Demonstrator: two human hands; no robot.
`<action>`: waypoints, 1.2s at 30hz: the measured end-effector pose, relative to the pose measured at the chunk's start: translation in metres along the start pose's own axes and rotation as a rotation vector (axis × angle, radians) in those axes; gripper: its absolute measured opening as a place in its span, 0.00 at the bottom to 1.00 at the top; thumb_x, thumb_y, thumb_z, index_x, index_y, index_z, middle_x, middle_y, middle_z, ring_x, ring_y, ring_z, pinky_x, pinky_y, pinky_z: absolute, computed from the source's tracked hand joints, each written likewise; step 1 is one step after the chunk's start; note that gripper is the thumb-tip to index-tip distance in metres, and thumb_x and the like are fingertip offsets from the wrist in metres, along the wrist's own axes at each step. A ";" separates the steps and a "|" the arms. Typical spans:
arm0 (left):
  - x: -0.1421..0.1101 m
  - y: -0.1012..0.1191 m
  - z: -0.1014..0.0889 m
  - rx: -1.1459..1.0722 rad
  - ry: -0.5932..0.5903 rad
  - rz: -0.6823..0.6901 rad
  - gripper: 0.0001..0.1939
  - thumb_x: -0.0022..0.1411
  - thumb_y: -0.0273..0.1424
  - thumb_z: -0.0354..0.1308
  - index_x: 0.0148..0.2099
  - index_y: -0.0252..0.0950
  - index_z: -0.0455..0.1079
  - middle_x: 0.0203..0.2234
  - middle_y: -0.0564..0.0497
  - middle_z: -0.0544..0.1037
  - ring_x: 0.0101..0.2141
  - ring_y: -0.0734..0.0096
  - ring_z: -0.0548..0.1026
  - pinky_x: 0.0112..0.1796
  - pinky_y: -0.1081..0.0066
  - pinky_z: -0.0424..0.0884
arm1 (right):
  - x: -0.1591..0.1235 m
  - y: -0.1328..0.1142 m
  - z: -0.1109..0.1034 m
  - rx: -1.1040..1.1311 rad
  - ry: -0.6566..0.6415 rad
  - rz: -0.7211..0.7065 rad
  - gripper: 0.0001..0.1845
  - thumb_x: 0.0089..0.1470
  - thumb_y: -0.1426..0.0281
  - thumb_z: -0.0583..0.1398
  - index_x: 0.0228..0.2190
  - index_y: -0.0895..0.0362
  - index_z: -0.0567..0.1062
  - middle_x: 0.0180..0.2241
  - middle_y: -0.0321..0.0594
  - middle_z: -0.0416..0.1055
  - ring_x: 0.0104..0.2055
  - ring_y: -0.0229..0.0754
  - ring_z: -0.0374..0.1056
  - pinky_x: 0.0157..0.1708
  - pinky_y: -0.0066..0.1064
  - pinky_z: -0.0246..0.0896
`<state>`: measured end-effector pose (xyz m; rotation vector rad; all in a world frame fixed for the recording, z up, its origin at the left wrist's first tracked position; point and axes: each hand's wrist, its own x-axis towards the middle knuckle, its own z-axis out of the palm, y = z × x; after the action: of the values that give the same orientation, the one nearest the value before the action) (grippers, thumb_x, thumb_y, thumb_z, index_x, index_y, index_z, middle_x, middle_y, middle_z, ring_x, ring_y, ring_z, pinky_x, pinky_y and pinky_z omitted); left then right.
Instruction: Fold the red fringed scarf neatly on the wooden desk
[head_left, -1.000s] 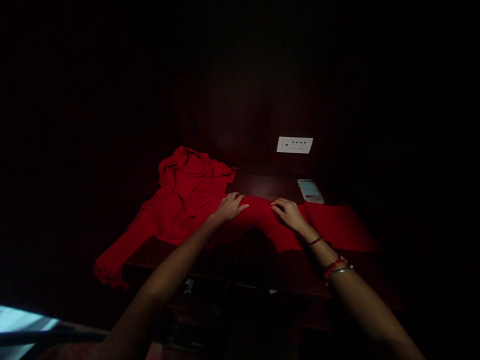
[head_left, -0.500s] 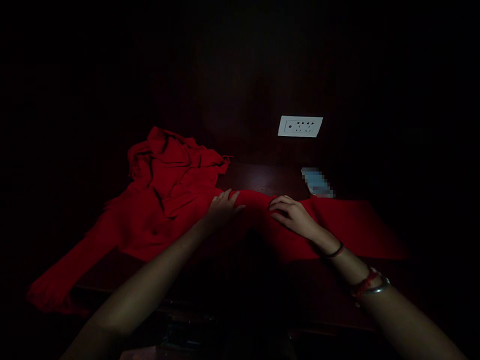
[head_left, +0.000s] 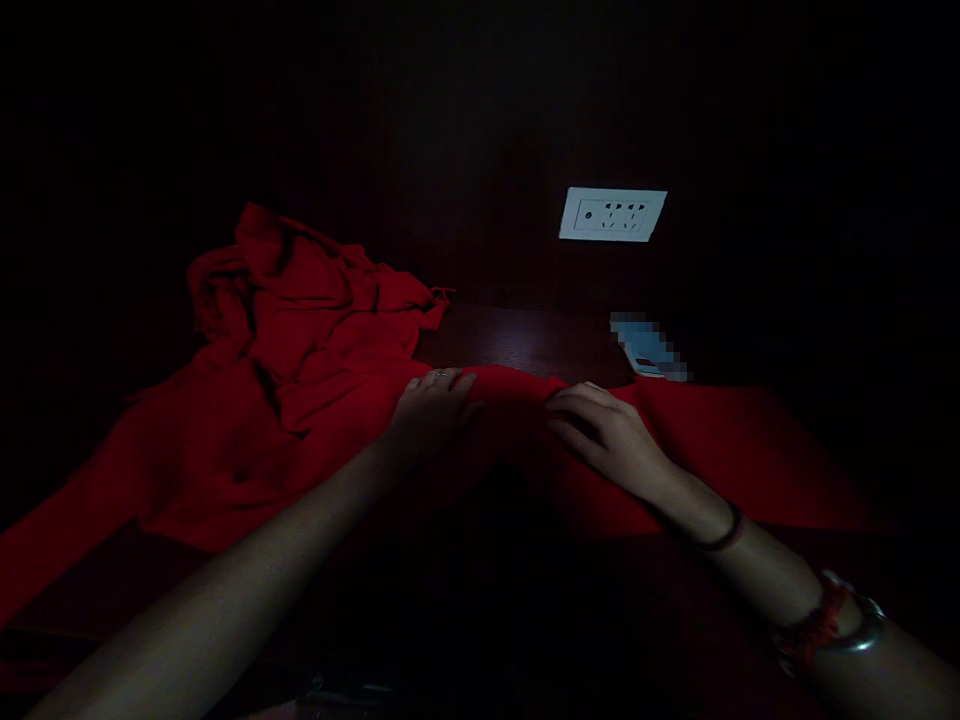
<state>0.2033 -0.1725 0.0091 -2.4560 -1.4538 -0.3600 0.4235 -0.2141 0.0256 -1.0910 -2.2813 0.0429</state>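
A long red cloth (head_left: 300, 400) lies across a dark wooden table (head_left: 525, 335), bunched in a heap at the left and spread flat at the right. My left hand (head_left: 427, 410) rests palm down on the cloth's middle fold, its fingers stretched out towards the right. About a hand's width to the right, my right hand (head_left: 607, 430) lies flat on the cloth too, its fingers pointing left. A dark band, a red thread and a metal bangle ring my right wrist. The scene is very dim.
A white wall socket plate (head_left: 611, 214) sits on the dark wall behind the table. A small light-coloured flat object (head_left: 649, 350) lies on the table past my right hand. The cloth's left end hangs over the table's edge.
The view has moved closer and lower, so cloth and hands look bigger. Both hands stay flat on the cloth's middle, nearly where they were.
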 end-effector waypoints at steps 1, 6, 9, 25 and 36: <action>0.000 0.001 0.000 -0.021 0.011 0.010 0.21 0.62 0.39 0.40 0.52 0.34 0.58 0.46 0.42 0.66 0.44 0.60 0.65 0.42 0.63 0.61 | 0.000 0.000 0.000 -0.010 -0.014 -0.011 0.10 0.52 0.68 0.53 0.36 0.56 0.71 0.35 0.41 0.69 0.38 0.41 0.62 0.37 0.33 0.57; 0.000 0.003 0.003 -0.192 0.016 0.103 0.26 0.61 0.44 0.39 0.55 0.33 0.54 0.50 0.43 0.62 0.49 0.60 0.60 0.46 0.61 0.58 | 0.002 0.001 0.002 -0.072 0.010 -0.020 0.10 0.53 0.70 0.52 0.32 0.57 0.72 0.30 0.40 0.70 0.33 0.39 0.63 0.36 0.32 0.56; 0.000 0.004 -0.002 -0.272 0.039 0.209 0.28 0.59 0.46 0.41 0.56 0.34 0.52 0.52 0.43 0.60 0.50 0.61 0.58 0.48 0.61 0.57 | 0.005 0.000 0.003 -0.071 0.071 0.004 0.10 0.54 0.69 0.51 0.32 0.57 0.72 0.30 0.40 0.69 0.33 0.38 0.63 0.34 0.31 0.56; -0.001 0.012 -0.007 -0.283 0.090 0.369 0.16 0.59 0.30 0.44 0.50 0.36 0.60 0.41 0.48 0.69 0.42 0.69 0.67 0.41 0.70 0.64 | 0.004 0.002 0.005 -0.094 0.069 -0.066 0.11 0.54 0.68 0.51 0.31 0.58 0.72 0.30 0.42 0.70 0.34 0.39 0.63 0.38 0.32 0.55; -0.003 0.016 -0.018 -0.244 0.078 0.305 0.16 0.60 0.31 0.43 0.50 0.37 0.59 0.42 0.49 0.69 0.43 0.70 0.67 0.43 0.71 0.63 | 0.006 -0.004 -0.009 -0.078 0.115 0.069 0.13 0.54 0.66 0.50 0.30 0.57 0.72 0.29 0.40 0.69 0.33 0.40 0.64 0.36 0.33 0.58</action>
<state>0.2143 -0.1883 0.0229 -2.7662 -1.0342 -0.5887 0.4232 -0.2144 0.0370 -1.1812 -2.1588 -0.0805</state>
